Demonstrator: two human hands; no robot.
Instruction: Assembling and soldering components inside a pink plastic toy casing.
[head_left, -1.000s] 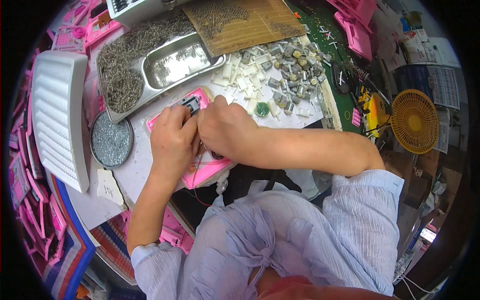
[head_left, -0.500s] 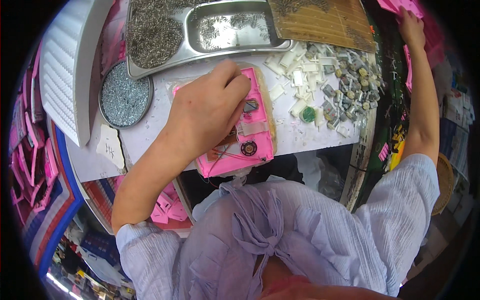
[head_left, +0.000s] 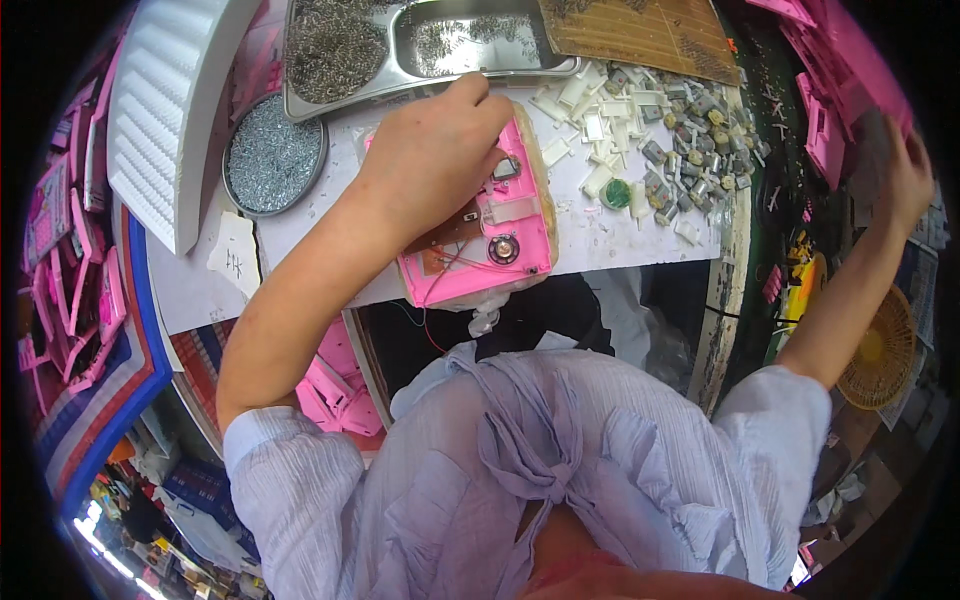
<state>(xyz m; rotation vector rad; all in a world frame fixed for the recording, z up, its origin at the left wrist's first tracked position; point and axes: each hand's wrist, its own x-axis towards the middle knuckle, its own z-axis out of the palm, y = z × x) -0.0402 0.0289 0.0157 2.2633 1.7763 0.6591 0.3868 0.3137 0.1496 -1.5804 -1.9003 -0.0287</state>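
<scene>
A pink plastic casing (head_left: 520, 225) lies open-side up on a padded, plastic-wrapped pad (head_left: 547, 185) at the table's near edge. Inside it sit a small round speaker (head_left: 503, 249), a brown circuit board (head_left: 455, 232) and thin wires. Over its upper left part my left hand (head_left: 435, 150) is closed, its fingertips bent down near the far edge; whatever they pinch is hidden. Far out to the right, my right hand (head_left: 908, 175) has its fingers at the lower edge of a blurred pink plastic piece (head_left: 880, 85) and appears to grip it.
Beyond the casing stand a metal tray (head_left: 400, 100) of springs and a brown board (head_left: 640, 45). White plastic parts and small motors (head_left: 700, 150) lie right. At left are a round dish of screws (head_left: 275, 155), white foam (head_left: 175, 120) and stacked pink casings (head_left: 70, 290).
My right hand has swung outward and nearer on the right, the pink piece by its fingers. My left hand stays over the casing, slightly farther up in the picture. The view has shifted.
</scene>
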